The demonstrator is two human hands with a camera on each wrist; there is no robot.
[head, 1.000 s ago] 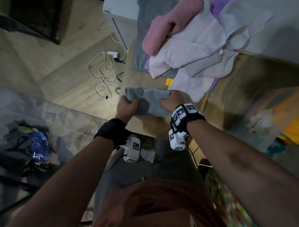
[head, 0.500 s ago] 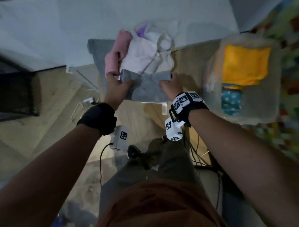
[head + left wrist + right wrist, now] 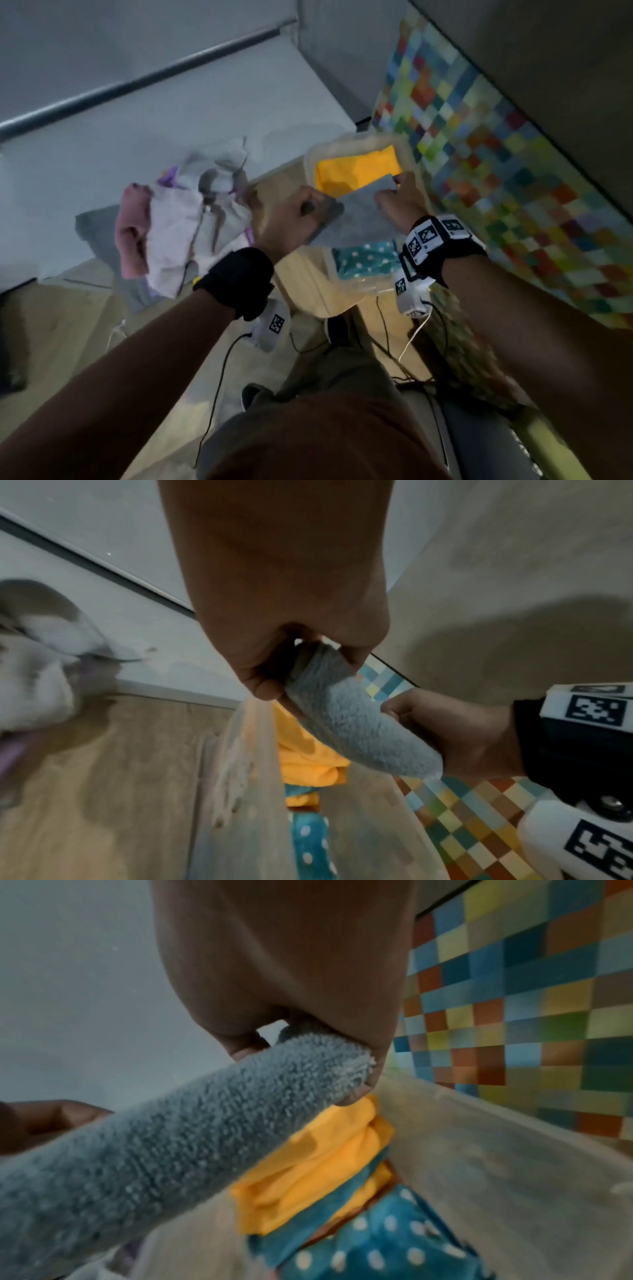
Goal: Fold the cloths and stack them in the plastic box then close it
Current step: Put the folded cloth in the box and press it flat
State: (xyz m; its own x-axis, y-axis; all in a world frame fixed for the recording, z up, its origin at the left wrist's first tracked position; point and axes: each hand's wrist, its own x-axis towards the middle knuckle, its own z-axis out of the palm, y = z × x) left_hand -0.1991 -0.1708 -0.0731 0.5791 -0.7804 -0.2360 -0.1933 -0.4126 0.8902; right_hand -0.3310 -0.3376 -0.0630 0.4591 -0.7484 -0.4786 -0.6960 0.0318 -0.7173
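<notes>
Grey folded cloth hangs above the plastic box, pinched at one end by the left hand and at the other by the right hand. It hides part of the yellow cloth and the dotted teal cloth inside. Unfolded cloths, blurred, lie in a heap left of the box.

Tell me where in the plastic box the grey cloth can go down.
Both hands hold the folded grey cloth over the plastic box. The orange cloth and the dotted teal cloth cover its floor, so only their tops are free.
</notes>
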